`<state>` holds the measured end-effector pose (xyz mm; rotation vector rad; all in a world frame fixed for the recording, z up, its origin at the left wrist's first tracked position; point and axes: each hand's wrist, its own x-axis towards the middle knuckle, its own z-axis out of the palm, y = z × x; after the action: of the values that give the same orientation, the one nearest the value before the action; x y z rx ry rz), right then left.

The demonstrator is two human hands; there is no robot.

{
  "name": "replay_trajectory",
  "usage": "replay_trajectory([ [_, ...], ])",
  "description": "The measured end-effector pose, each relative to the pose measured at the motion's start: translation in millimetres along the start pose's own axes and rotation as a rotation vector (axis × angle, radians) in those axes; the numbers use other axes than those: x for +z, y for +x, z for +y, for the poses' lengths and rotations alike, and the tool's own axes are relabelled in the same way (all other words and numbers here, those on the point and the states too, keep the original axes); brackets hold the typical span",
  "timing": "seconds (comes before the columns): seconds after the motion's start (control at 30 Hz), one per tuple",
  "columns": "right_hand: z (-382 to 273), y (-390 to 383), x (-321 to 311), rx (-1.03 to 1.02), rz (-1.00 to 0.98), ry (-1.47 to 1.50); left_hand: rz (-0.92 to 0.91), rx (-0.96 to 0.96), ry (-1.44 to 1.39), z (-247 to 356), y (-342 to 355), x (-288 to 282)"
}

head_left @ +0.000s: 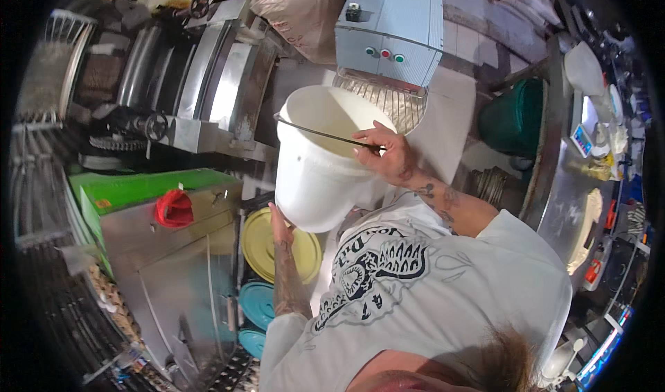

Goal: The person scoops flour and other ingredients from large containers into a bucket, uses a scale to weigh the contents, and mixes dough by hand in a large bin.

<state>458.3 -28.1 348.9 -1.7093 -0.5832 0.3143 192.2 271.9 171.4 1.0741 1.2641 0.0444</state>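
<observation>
A large white plastic bucket (315, 177) hangs tilted in front of my body, its mouth facing away toward a metal machine. My right hand (389, 155) grips the thin dark wire handle (322, 135) near the rim's right side. Low on the bucket's left side, my left hand (280, 224) supports it near the base; its fingers are partly hidden behind the bucket. The bucket's pale inner wall shows, but its bottom is out of sight. Just past the rim lies the wire guard (398, 101) of the machine.
The grey-blue machine (388, 31) has several round buttons. Left stand a roller machine (201, 80) and a steel cabinet (173, 274) with a red cloth (174, 208). A yellow lid (280, 246) lies below the bucket. Right are a green bin (512, 118) and a worktable (561, 205).
</observation>
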Motion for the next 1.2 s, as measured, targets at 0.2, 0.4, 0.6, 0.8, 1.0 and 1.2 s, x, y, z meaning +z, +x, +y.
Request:
replay_trajectory([
  [0.2, 93, 0, -38, 0.245, 0.076, 0.223, 0.138, 0.32, 0.028, 55, -54, 55],
  [0.4, 153, 30, -91, 0.187, 0.323, 0.243, 0.454, 0.577, 0.253, 100, -115, 161],
  [0.6, 193, 40, -140, 0.519, -0.25, 0.377, 0.586, 0.722, 0.469, 122, -143, 228],
  [0.8, 209, 37, -152, 0.645, -0.269, 0.613, 0.613, 0.718, 0.646, 149, -150, 226],
  [1.0, 188, 35, -165, 0.699, -0.223, 0.952, 0.336, 0.855, 0.49, 234, -174, 135],
  [1.2, 166, 43, -179, 0.763, -0.258, 0.997, 0.487, 0.66, -0.129, 201, -99, 9],
])
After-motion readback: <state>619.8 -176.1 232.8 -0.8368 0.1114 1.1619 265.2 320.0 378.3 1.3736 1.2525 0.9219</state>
